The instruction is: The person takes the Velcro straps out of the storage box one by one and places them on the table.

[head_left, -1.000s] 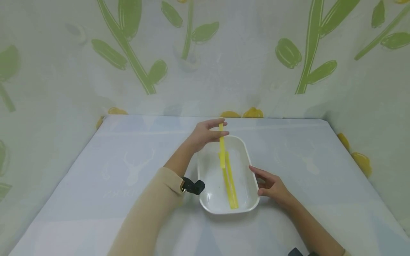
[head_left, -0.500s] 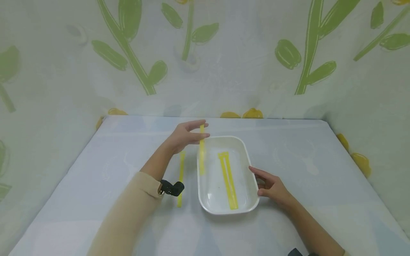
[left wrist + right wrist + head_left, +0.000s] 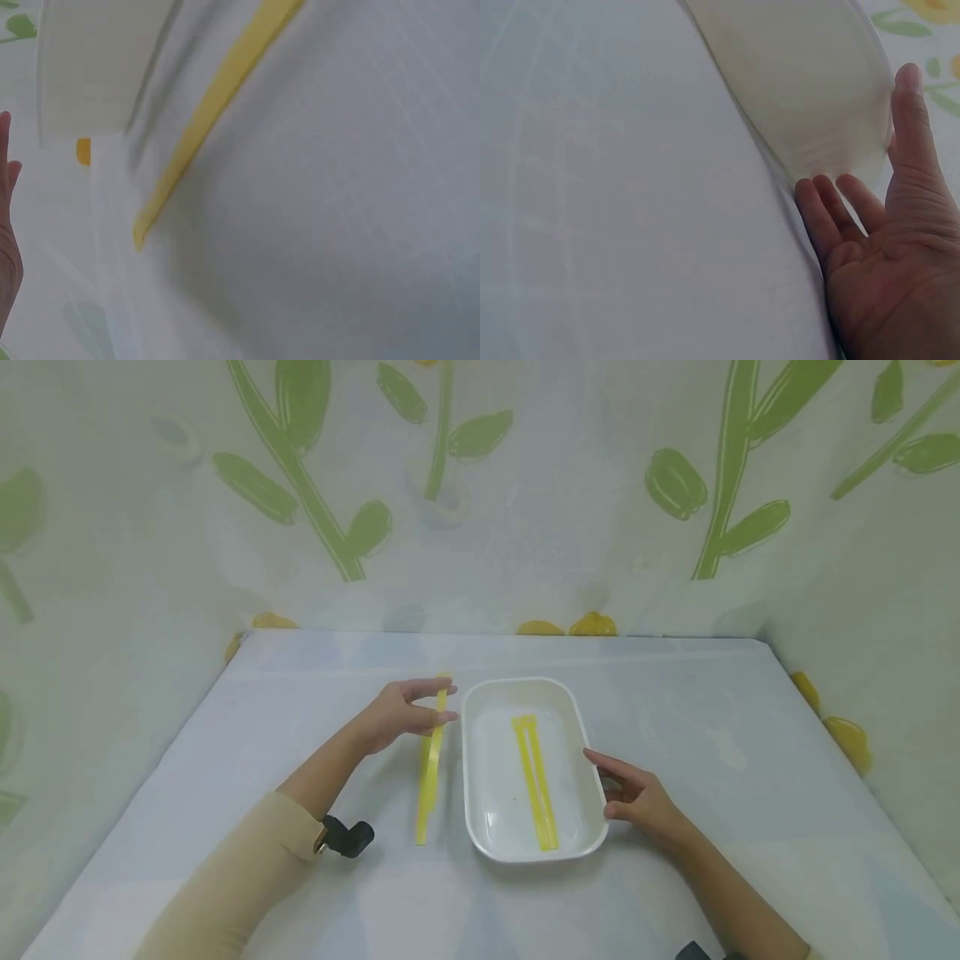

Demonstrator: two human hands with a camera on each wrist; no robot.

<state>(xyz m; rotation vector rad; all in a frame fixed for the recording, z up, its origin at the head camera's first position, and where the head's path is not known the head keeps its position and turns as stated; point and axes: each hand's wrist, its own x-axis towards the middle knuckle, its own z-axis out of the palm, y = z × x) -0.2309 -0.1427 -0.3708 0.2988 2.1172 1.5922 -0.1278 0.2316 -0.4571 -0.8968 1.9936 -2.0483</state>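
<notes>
My left hand (image 3: 405, 714) pinches a thin yellow strip (image 3: 439, 739) between fingers and thumb, left of a white rectangular tray (image 3: 471, 777). The held strip hangs down over another yellow strip (image 3: 422, 827) on the table, partly hiding it. A yellow strip (image 3: 210, 109) also crosses the left wrist view; which of the two it is, I cannot tell. Inside the tray, a pair of yellow strips (image 3: 540, 793) lies lengthwise. My right hand (image 3: 633, 793) rests against the tray's right side, its fingertips touching the outer wall (image 3: 810, 105) in the right wrist view.
A pale patterned cloth (image 3: 322, 893) covers the table. Behind it and at both sides stand walls (image 3: 562, 527) printed with green leaves. A wristband with a small black device (image 3: 348, 837) sits at my left sleeve.
My left hand has carried its yellow strip leftward from above the tray to the table beside it, lowering it there. The right hand, the tray and the strips inside it have stayed put.
</notes>
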